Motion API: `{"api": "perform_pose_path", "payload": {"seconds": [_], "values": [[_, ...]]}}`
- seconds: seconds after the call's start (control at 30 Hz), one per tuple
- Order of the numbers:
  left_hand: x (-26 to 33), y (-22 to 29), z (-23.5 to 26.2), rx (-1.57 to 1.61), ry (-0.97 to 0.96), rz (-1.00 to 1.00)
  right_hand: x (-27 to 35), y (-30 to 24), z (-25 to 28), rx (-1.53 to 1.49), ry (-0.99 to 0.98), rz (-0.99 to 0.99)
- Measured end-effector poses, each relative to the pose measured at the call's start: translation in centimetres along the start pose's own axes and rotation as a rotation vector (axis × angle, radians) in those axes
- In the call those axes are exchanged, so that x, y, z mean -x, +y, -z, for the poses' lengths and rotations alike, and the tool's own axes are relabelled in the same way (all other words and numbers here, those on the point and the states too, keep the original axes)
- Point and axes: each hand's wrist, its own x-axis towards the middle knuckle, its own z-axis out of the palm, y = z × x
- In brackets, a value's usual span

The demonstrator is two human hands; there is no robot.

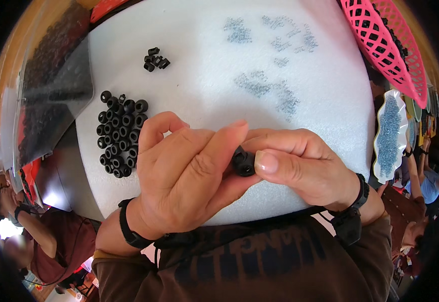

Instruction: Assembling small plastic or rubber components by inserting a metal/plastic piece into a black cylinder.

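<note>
Above the near part of the white foam sheet (pixel 179 95), my left hand (pixel 179 171) and my right hand (pixel 307 168) meet at a small black rounded plastic part (pixel 243 163) with a hole in its end. My left fingers are closed around it from the left and below. From the right, my right thumb and fingers pinch it; whether they also hold something tiny is hidden. Just left of my left hand stands a cluster of similar black rounded parts (pixel 116 133), many with their holes showing. Farther off lies a little group of black notched parts (pixel 156 59).
Scattered small clear bluish pieces (pixel 265 86) lie on the sheet's far right. A wavy white dish (pixel 402 136) of them stands at the right edge, below a pink lattice basket (pixel 380 45). A clear bin (pixel 53 75) of dark parts is at left. Other people sit on both sides.
</note>
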Motion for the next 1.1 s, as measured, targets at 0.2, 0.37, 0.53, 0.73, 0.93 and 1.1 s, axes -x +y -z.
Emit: {"api": "perform_pose_path", "payload": {"seconds": [0.2, 0.37, 0.53, 0.73, 0.93, 1.1], "values": [[0.1, 0.0, -0.2, 0.083, -0.037, 0.070, 0.1, 0.2, 0.1, -0.060, 0.004, -0.002], [0.4, -0.1, -0.7, 0.263, 0.000, 0.119, 0.0, 0.1, -0.2, -0.212, -0.019, -0.019], [0.2, 0.4, -0.1, 0.094, -0.068, 0.098, 0.0, 0.4, 0.0, -0.210, -0.005, 0.017], [0.5, 1.1, 0.6, -0.228, -0.054, -0.034, 0.0, 0.4, 0.2, -0.105, -0.025, 0.008], [0.5, 2.1, 1.0, -0.348, -0.047, -0.114, 0.1, 0.8, 0.0, -0.060, -0.052, 0.071], [0.6, 1.9, 0.6, -0.311, -0.053, -0.113, 0.0, 0.7, -0.3, -0.091, -0.028, 0.062]]}}
